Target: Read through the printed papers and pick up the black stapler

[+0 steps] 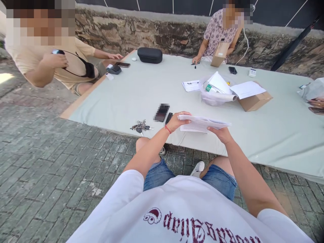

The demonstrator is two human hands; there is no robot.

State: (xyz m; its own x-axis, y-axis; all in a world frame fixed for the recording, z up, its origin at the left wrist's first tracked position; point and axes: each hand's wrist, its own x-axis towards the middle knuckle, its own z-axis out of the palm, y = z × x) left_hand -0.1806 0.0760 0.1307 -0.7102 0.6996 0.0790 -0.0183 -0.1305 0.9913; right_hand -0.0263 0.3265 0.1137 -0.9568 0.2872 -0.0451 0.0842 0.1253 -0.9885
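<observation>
- White folded sheets of paper [201,123] were held flat and level between both hands, just above the near edge of the pale grey-green padded tabletop [131,94].
- The left hand [177,122] had its fingers curled over the left end of the sheets, thumb on top, gripping them; a thin red band sat at that wrist.
- The right hand [221,133] pinched the right end from below, fingers closed under the paper.
- Just left of the left fingers lay a black smartphone [161,112] and a smaller slim black device [168,117], close together on the cloth.
- Further left of those fingers lay a bunch of metal keys [140,126].
- Beyond the right fingers, well apart, sat an open brown cardboard box [255,101] with white papers across it, touching a clear plastic bag [215,96] holding more sheets.
- Far past the fingers, a black oval zip case [150,55] rested near the far edge.
- Two other people sat at the table, one at the left side, one at the far side holding a small brown carton [219,54].
</observation>
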